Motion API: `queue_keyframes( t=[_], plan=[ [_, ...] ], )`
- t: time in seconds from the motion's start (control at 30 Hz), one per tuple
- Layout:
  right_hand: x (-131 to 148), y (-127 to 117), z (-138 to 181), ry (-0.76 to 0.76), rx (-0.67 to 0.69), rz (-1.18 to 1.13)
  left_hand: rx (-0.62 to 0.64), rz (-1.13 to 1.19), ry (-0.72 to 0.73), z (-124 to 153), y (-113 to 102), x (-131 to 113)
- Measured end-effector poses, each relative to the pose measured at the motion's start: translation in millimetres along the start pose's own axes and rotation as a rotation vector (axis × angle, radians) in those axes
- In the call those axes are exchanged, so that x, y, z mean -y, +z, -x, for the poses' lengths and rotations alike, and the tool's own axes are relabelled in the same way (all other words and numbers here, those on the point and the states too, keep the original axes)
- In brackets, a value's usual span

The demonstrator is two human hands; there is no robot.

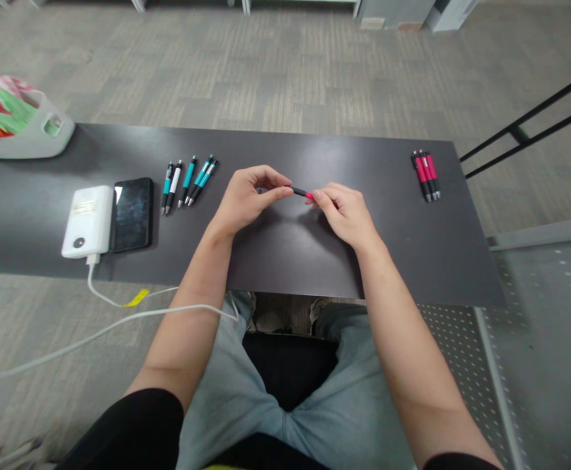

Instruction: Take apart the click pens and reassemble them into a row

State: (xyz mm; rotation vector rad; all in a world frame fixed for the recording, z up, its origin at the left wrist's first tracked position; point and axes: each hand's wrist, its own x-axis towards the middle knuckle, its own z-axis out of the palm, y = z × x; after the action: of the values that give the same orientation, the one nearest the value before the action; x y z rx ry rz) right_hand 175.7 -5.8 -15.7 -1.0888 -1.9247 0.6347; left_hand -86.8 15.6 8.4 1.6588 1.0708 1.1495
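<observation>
Both hands hold one red and black pen [301, 192] just above the middle of a dark table [285, 261]. My left hand [249, 198] pinches its black end between thumb and fingers. My right hand [342, 212] is closed round its red end. Several teal and white pens [187, 182] lie side by side to the left of my left hand. A small bunch of red pens [426, 173] lies near the table's far right corner.
A white power bank [87, 220] with a cable [119, 313] trailing off the front edge lies at the left, a black phone [131, 213] beside it. A grey basket [18, 121] with colourful contents sits on the far left corner. Carpet floor lies beyond.
</observation>
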Motion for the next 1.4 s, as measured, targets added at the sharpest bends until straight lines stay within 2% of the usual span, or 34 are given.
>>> queue_keyframes(
  t=[0.1, 0.27, 0.4, 0.53, 0.7, 0.83, 0.97, 1.17, 1.4],
  plan=[
    [-1.0, -0.1, 0.2, -0.022, -0.047, 0.015, -0.008, -0.008, -0.010, -0.2, 0.0, -1.4],
    [-1.8, 0.0, -0.2, -0.031, 0.022, 0.011, -0.005, -0.009, -0.007, -0.1, 0.6, -1.1],
    [-1.3, -0.4, -0.4, -0.036, -0.026, 0.027, -0.020, -0.015, -0.009, 0.0, 0.9, -0.6],
    [-1.3, -0.8, -0.5, -0.042, 0.023, 0.038, -0.010, -0.016, -0.002, 0.3, 0.8, -0.1],
    [0.8, -1.6, 0.0, -0.027, -0.001, 0.055, -0.009, -0.006, 0.012, 0.5, 0.2, 2.8],
    [3.3, -3.0, 0.3, -0.019, 0.062, 0.068, -0.007, -0.006, 0.015, 0.4, 0.2, 1.8],
    [3.4, -2.1, 1.0, -0.016, 0.008, 0.077, -0.021, -0.029, -0.025, -0.2, 0.8, -2.4],
    [1.8, -0.7, 0.1, -0.008, 0.026, 0.083, -0.014, -0.029, -0.020, -0.1, 2.0, -3.7],
    [-0.2, 0.9, 1.0, -0.043, -0.065, 0.069, 0.034, -0.049, -0.015, 2.8, 5.0, -2.4]
  ],
)
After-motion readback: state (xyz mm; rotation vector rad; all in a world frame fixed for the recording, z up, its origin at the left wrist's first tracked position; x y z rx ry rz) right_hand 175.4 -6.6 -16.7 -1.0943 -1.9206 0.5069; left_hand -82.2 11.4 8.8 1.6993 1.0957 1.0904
